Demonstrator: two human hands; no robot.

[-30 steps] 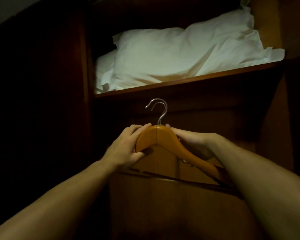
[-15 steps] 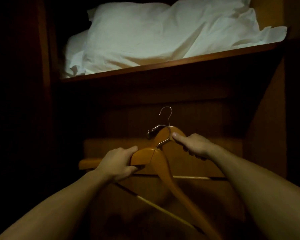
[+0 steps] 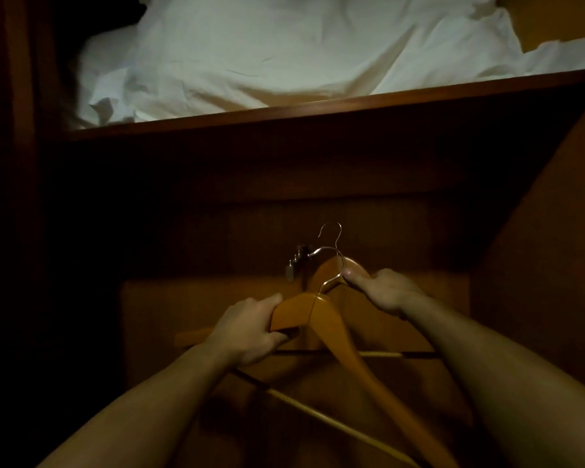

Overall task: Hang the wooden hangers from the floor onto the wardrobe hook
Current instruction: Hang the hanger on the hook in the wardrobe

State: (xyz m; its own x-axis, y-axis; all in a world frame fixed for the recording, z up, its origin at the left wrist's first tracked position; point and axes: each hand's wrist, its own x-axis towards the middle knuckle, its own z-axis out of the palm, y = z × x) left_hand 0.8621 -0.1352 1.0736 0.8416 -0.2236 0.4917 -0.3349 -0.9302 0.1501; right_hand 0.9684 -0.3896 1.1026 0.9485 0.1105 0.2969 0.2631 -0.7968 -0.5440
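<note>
I hold a wooden hanger [image 3: 321, 319] with a metal hook inside a dark wardrobe. My left hand [image 3: 250, 329] grips its left shoulder. My right hand [image 3: 382, 292] pinches the base of its wire hook, thumb on top. Its crossbar runs down to the lower right. Behind it a second wooden hanger [image 3: 331, 268] hangs by its wire hook from the metal wardrobe hook [image 3: 296, 261], a short notched rail on the back panel. The held hanger's wire hook rises just right of that rail, apart from it.
A wooden shelf [image 3: 318, 113] crosses above, carrying a white pillow [image 3: 267, 55]. Dark wardrobe walls close in on the left and right. The lower part of the wardrobe is in deep shadow.
My view has tilted down and closer. The hanger has moved down from under the shelf toward the wardrobe hook, and my right hand has shifted from the hanger's shoulder to the base of its wire hook.
</note>
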